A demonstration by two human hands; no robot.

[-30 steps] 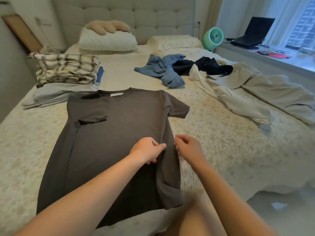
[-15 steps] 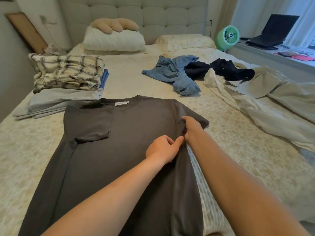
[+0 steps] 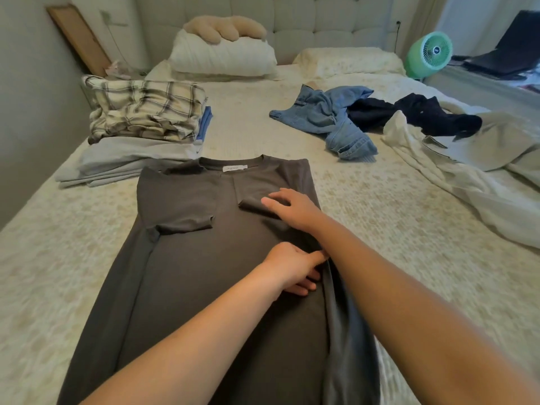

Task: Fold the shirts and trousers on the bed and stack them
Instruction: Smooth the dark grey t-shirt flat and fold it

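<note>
I see the grey shirt flat mid-bed, both sleeves folded inward. My right hand lies flat-fingered on the right sleeve; my left hand pinches the folded right edge. Bare quilt flanks both sides. The stack sits far-left, jeans far-right, headboard behind.

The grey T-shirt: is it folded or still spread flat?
Partly folded: both sleeves of the grey T-shirt lie turned inward, but its body is still full length.

bare bedspread right of shirt, folded stack crowding its upper left
</note>
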